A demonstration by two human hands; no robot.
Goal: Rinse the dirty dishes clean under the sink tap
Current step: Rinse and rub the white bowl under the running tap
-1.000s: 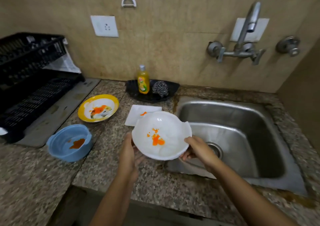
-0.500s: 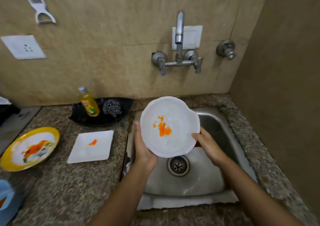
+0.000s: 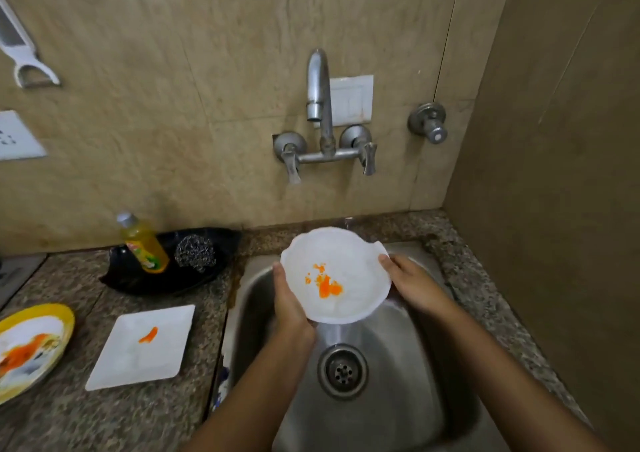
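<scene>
**White bowl held over the sink, below the tap**

You hold a white scalloped bowl point(image 3: 341, 271) with both hands above the steel sink point(image 3: 398, 399), its open side tipped up toward you. Orange food smears sit near the middle of its inside. Your left hand point(image 3: 289, 304) cups the bowl's left edge, thumb lying along the rim and the other fingers tucked out of sight beneath it. Your right hand point(image 3: 410, 283) grips the right edge, thumb on the rim, the remaining fingers curled close together under the bowl. The bowl hangs above the drain point(image 3: 343, 370), in front of and below the spout of the wall tap point(image 3: 320, 105). You cannot tell whether water is running.

On the granite counter point(image 3: 86, 420) to the left lie a white square plate point(image 3: 142, 346) with one orange streak and, at the frame's edge, a yellow-rimmed plate point(image 3: 31, 347) smeared orange. Behind them a black tray point(image 3: 138, 280) carries a bottle of yellow dish soap point(image 3: 143, 244) and a steel scrubber point(image 3: 195, 252), the two just beside each other.
</scene>
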